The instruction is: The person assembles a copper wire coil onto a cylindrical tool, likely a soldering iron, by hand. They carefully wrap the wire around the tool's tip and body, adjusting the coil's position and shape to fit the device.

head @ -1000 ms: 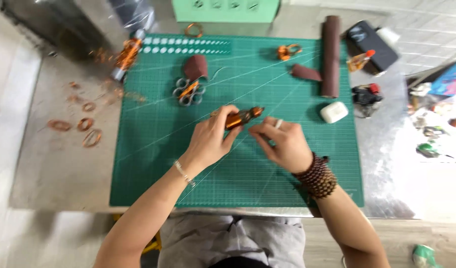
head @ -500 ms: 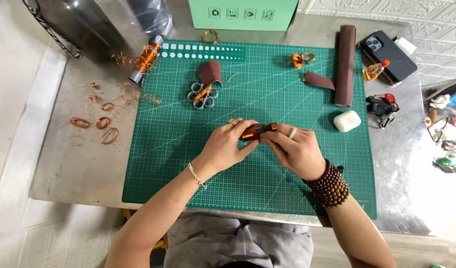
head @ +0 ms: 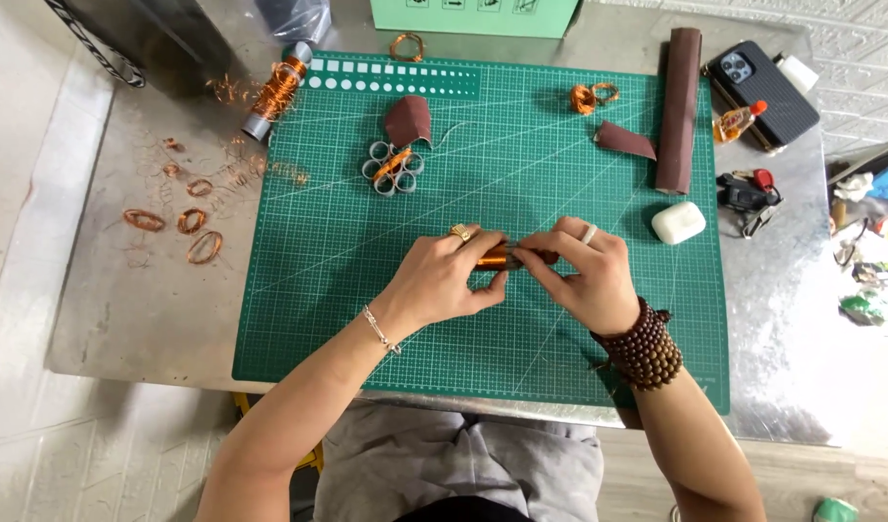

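left hand: fingers curled, pinching the left end of a slim rod wound with shiny copper wire, ring on one finger.
right hand: fingers pinched on the rod's right end; beaded wooden bracelet at the wrist.
rod position: held level between both hands, just above the middle of the green gridded cutting mat.
doing it well: likely best to keep both pinches firm and the rod level, so the turns lie tight side by side and do not slip.
far left: grey tube wrapped in copper wire, loose copper loops on the bare steel table.
far middle: cluster of small grey rings with a brown sandpaper scrap.
far right: rolled brown sandpaper, dark phone, white case, keys.
in the way: nothing lies close to the hands; the clutter sits well apart.
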